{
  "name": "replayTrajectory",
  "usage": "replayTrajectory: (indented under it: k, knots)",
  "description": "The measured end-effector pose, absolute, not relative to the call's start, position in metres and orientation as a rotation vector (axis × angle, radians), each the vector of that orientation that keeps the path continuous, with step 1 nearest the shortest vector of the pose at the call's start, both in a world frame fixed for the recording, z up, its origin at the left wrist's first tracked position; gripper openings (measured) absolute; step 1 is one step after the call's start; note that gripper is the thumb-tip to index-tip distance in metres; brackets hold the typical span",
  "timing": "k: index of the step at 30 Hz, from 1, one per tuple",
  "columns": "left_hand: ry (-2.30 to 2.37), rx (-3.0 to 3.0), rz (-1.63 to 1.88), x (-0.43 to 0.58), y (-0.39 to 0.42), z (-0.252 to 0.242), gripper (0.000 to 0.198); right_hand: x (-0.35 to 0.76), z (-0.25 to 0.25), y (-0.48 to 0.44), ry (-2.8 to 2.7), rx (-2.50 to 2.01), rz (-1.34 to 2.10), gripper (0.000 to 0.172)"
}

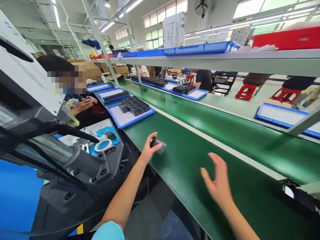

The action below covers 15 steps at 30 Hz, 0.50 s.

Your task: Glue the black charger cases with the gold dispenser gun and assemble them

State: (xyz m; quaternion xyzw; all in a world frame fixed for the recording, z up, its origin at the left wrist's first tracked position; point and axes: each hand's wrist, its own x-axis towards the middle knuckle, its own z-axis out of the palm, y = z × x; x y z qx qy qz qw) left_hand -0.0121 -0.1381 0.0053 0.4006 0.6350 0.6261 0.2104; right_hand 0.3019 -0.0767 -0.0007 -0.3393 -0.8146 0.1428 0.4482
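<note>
My left hand [148, 150] is closed on a small dark grey box-shaped part [160, 147], holding it above the near edge of the green conveyor belt [185, 140]. Fingers partly cover the part, and its far end is blurred. To the right, my right hand [220, 181] hovers over the belt with thumb and fingers spread, holding nothing. Beyond my left hand sits a blue-rimmed tray [120, 124] bearing several black box-shaped parts [135, 106] in rows.
At left stands a machine [100, 166] with a roll of tape [103, 145] on its base. Another person [82, 106] sits beyond it, hands on a small part. A shelf [200, 60] crosses above the belt. A dark object [297, 195] lies at right.
</note>
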Motion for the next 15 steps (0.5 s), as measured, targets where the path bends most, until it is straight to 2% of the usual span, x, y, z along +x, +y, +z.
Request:
replayTrajectory:
  k: [2,5,10,15]
  knots:
    - [2.186,1.163,1.626,-0.065,-0.122,0.012,0.066,0.248,-0.006,-0.08,-2.317,-0.686,0.435,0.047]
    - [2.433,1.131,1.538,-0.142,-0.096,0.031,0.067,0.175,-0.015,-0.073,-2.657,-0.595,0.408,0.047]
    - [2.711,1.112,1.258,-0.243,-0.069,0.05,0.068,0.079,-0.03,-0.037,-2.703,-0.568,0.407,0.045]
    - [2.835,1.214,0.897,-0.319,-0.059,0.045,0.073,0.048,-0.047,-0.022,-2.654,-0.612,0.485,0.047]
